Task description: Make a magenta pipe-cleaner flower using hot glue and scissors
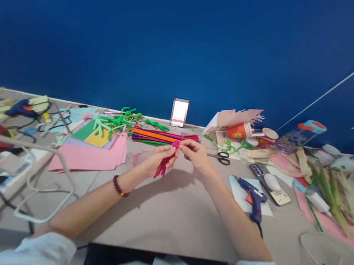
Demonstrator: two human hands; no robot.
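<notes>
Over the middle of the table, my left hand [162,159] is closed around a small bunch of magenta pipe cleaners [160,171], whose loose ends hang below the fingers. At the top of the bunch, a bright pink part [176,143] sticks up. My right hand [194,153] pinches at this pink part with thumb and forefinger. Just behind both hands lies a bundle of colored pipe cleaners [152,136], orange, purple, red and green. Black-handled scissors [223,158] rest to the right of my right hand.
Pink paper sheets [90,156] and green pipe-cleaner pieces [117,122] lie left. A blue glue gun [254,196] rests on paper at right, near a phone [276,191] and corn husks [331,191]. A power strip [6,184] with looping cables occupies the left front. Behind stands a blue wall.
</notes>
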